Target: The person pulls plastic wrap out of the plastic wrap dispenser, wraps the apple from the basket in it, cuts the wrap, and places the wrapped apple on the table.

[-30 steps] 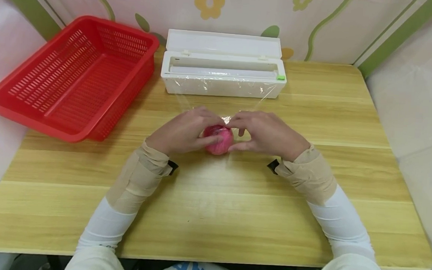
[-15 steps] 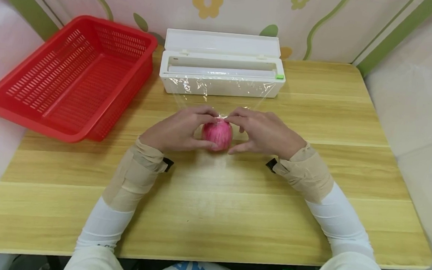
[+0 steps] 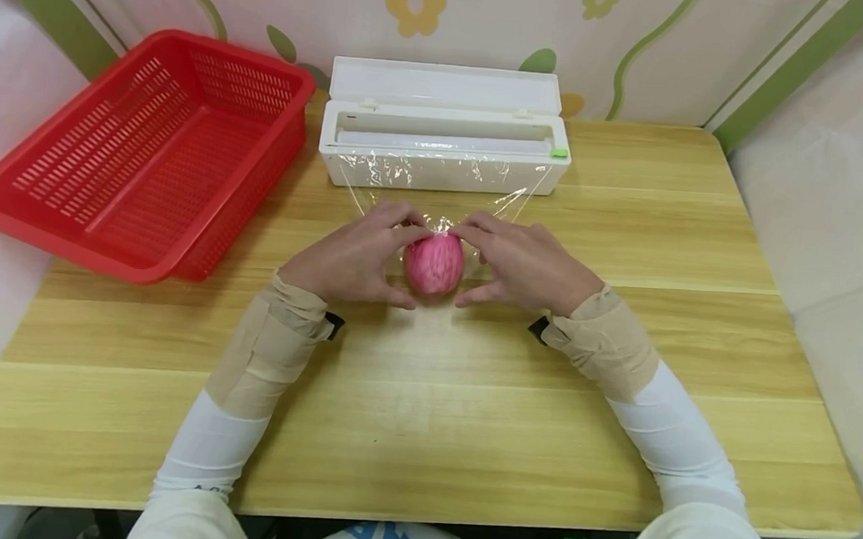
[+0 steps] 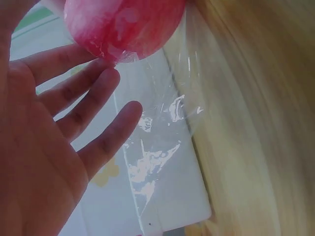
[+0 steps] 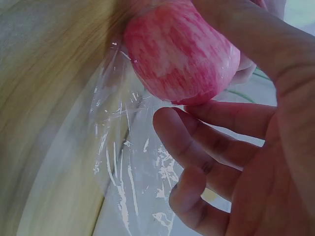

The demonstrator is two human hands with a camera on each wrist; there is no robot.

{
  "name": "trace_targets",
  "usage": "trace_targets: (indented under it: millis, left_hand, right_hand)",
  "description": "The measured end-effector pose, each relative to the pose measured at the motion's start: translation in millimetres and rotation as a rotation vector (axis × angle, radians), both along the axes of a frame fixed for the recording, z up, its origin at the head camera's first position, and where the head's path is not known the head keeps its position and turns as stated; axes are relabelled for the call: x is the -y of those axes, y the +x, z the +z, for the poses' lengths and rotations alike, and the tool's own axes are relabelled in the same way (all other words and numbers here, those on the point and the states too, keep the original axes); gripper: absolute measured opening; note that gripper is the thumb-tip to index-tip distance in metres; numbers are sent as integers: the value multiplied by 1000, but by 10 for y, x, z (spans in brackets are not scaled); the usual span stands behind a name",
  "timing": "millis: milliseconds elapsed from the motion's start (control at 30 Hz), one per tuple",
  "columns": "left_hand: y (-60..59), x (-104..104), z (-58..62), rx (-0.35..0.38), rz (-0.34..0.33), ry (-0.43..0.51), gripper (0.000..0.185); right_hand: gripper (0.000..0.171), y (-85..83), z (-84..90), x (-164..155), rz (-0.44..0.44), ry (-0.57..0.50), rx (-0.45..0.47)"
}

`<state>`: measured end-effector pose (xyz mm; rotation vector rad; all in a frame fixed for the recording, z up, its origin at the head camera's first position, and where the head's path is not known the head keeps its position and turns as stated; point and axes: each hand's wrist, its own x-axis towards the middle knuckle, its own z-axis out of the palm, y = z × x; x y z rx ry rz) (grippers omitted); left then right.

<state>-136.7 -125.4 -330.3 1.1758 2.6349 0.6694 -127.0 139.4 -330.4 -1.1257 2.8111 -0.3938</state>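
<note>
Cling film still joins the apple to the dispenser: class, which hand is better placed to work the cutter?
Probably the right hand: the green slider sits at the dispenser's right end, nearer it.

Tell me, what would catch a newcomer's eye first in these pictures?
Probably the pink apple at the middle of the wooden table, held between the left hand and right hand with clear film stretched over it. The film runs from the open white dispenser box behind; a red basket sits at the left.
</note>
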Motion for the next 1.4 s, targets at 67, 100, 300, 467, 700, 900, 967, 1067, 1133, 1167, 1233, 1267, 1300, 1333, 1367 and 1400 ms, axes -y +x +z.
trace_targets:
  millis: [67, 100, 300, 467, 700, 900, 967, 1067, 1133, 1167, 1233, 1267, 1300, 1333, 1367, 1400]
  left_hand:
    - [-2, -2, -13, -2, 7, -16, 88]
    - [-1, -5, -16, -3, 10, -23, 89]
    - [-7, -13, -38, 9, 40, -36, 86]
    - [-40, -21, -68, 24, 66, -33, 87]
    - [-96, -6, -104, 59, 80, 20, 80]
    - [-135, 18, -126, 105, 75, 71, 76]
    - [-139, 27, -123, 115, 78, 79, 75]
    - [-139, 36, -120, 129, 85, 84, 74]
    - [-139, 42, -122, 142, 92, 87, 74]
    - [-140, 43, -126, 149, 93, 90, 74]
    - [-148, 43, -134, 161, 96, 100, 74]
    - [-152, 43, -138, 168, 96, 109, 73]
    - [-157, 43, -142, 176, 99, 118, 73]
    - [-163, 43, -148, 183, 102, 125, 73]
    - [-168, 43, -151, 189, 105, 133, 72]
    - [-172, 43, -154, 193, 109, 139, 72]
  right_hand:
    - [94, -10, -16, 5, -10, 10, 4]
    - [95, -17, -27, 8, -13, 14, 5]
    - [92, -53, -93, 22, -28, 10, 10]
    - [92, -70, -131, 29, -49, 6, 25]
    - [90, -96, -181, 39, -65, -17, 68]
    - [84, -118, -195, 44, -80, -40, 113]
    - [81, -128, -196, 41, -87, -47, 135]
    - [77, -150, -204, 38, -98, -64, 178]
    - [76, -167, -212, 35, -104, -80, 207]
    - [76, -173, -216, 34, -106, -87, 220]
    - [76, -188, -223, 33, -107, -102, 238]
    - [77, -195, -229, 32, -107, -109, 245]
    - [79, -202, -232, 31, -109, -122, 253]
    - [80, -209, -236, 29, -113, -134, 260]
    - [81, -215, -240, 30, -117, -148, 266]
    - [82, -223, -243, 28, -124, -163, 272]
